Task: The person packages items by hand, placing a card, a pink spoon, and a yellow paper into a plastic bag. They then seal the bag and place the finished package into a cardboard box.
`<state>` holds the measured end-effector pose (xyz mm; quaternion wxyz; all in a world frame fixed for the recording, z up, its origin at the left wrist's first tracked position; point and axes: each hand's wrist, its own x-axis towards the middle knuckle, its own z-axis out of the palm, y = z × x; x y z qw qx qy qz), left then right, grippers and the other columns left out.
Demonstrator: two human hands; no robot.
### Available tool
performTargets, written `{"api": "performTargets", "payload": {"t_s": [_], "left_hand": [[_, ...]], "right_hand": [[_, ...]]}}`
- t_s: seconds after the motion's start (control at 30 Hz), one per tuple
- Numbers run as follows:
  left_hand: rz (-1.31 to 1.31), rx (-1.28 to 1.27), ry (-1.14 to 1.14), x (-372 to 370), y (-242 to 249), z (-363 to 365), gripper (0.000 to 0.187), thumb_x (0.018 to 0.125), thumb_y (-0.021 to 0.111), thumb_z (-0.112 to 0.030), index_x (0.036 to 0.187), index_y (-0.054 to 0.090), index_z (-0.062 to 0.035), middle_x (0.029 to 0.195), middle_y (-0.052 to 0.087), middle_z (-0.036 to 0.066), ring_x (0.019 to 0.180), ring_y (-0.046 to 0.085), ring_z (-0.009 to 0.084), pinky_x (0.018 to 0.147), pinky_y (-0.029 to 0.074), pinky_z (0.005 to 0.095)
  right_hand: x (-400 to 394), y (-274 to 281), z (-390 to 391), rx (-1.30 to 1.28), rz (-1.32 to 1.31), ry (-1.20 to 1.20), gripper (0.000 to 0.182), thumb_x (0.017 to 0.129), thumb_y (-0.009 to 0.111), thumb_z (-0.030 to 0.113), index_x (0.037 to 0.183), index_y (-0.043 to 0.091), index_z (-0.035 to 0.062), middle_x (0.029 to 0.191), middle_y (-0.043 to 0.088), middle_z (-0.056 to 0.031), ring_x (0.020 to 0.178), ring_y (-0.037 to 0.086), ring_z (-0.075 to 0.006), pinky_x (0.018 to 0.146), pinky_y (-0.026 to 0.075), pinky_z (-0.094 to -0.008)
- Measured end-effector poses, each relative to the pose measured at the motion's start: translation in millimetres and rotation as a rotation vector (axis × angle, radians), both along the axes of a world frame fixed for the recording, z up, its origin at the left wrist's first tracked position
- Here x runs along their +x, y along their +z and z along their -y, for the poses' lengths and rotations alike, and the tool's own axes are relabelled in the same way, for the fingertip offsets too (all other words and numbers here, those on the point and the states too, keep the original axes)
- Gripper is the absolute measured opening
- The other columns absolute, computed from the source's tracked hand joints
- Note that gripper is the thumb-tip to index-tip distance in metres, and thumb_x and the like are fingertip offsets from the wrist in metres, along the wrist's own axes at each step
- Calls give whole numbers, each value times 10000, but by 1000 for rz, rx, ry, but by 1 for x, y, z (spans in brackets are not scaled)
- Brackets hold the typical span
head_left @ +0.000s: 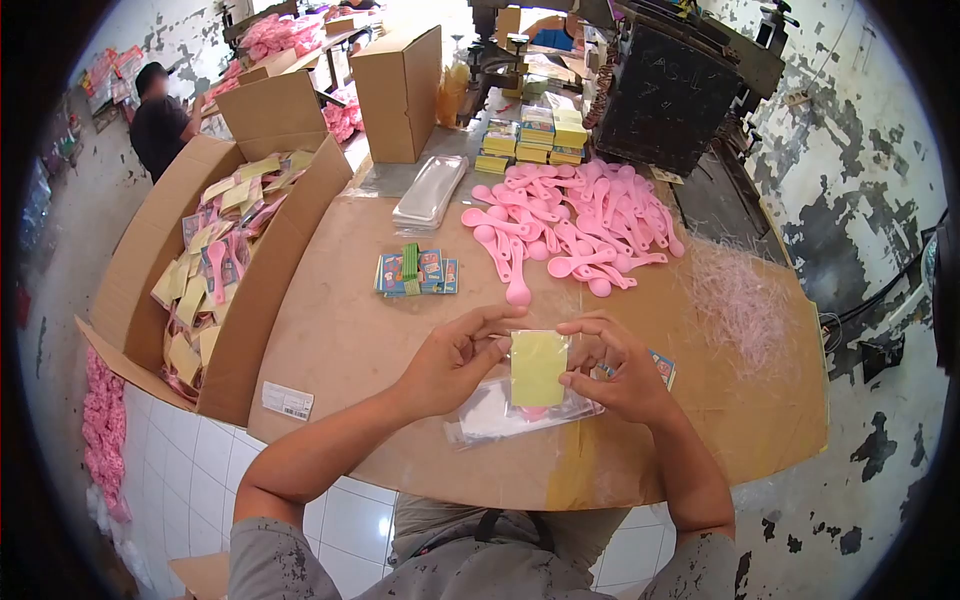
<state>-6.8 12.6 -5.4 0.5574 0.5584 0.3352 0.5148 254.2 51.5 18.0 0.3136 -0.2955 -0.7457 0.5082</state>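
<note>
A yellow card (pixel 538 372), seemingly inside a clear plastic bag, is held upright between my hands at the near part of the table. My left hand (pixel 455 358) pinches its left upper edge, index finger stretched across the top. My right hand (pixel 618 370) grips the right side between thumb and fingers. Beneath lie flat clear plastic bags (pixel 480 418), with a bit of pink showing just below the card. A colourful printed card (pixel 662 370) is partly hidden behind my right hand. Beyond my hands is a heap of pink spoons (pixel 590 225).
A bundle of printed cards (pixel 440 272) with a green band lies left of the spoons, near stacked clear bags (pixel 430 195). Card stacks (pixel 535 130) stand farther back. At left is a carton (pixel 270 290) of packed spoons. Pink shreds (pixel 740 305) lie right. A person (pixel 160 120) is at far left.
</note>
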Motion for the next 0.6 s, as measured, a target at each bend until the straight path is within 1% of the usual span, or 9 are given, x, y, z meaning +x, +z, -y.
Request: {"api": "performTargets", "payload": {"t_s": [0.03,0.13,0.2,0.23,0.3,0.43,0.5,0.53,0.6], "left_hand": [[83,0,14,3,2,1,416,1044,630,-30,1446,537,22,1265,702,108,1110,693,146,919,589,293],[-66,3,-3,3,3,3,458,1031,660,-50,1459,509,12,1224,697,94,1103,671,120,942,565,273],[-84,-67,-85,-1,1,1,442,1010,689,-37,1421,540,27,1178,714,87,1048,690,133,905,584,287],[-93,-102,-126,-4,0,-1,434,1000,703,-31,1403,555,35,1156,722,84,1020,700,139,887,593,294],[-100,-115,-114,-8,-4,-3,407,994,711,-30,1374,577,36,1133,728,81,990,702,129,851,592,282],[-150,-98,-113,-9,0,-2,379,979,738,-44,1327,615,40,1097,736,75,911,698,103,746,578,253],[-180,-99,-83,-11,4,-1,375,979,743,-62,1321,623,35,1053,734,56,876,683,81,726,564,240],[-194,-98,-66,-13,7,-1,373,979,746,-71,1317,627,33,1031,733,46,859,675,70,716,558,234],[-233,-108,44,-26,20,-6,370,989,738,-95,1320,628,27,1019,728,51,830,672,73,699,560,237]], "right_hand": [[0,0,1,1,-24,-12,511,882,755,-61,1360,580,-31,1284,562,-89,933,700,-116,729,534,-263],[-1,2,3,11,-94,-40,501,894,756,-53,1361,575,-31,1268,571,-83,936,705,-129,744,534,-272],[-1,3,3,22,-136,-45,493,901,757,-47,1359,574,-34,1272,573,-84,933,707,-136,747,536,-276],[0,4,3,10,-145,-60,458,909,750,-46,1337,591,-32,1255,589,-84,920,709,-137,742,537,-274],[0,2,3,-13,-161,-89,388,923,735,-44,1295,626,-30,1221,620,-85,894,715,-140,732,540,-272],[0,-3,-2,-51,-138,-220,231,965,688,-32,1196,691,-28,1020,701,-70,834,717,-134,698,542,-267],[4,0,-4,-99,-117,-314,183,985,667,-22,1163,710,-29,921,725,-61,804,715,-130,685,544,-265],[9,3,-6,-45,-100,-361,178,987,668,-16,1159,713,-32,919,731,-65,803,714,-129,686,544,-264],[22,13,-10,62,-69,-446,170,991,669,-5,1150,717,-37,916,743,-72,801,711,-127,690,545,-262]]}}
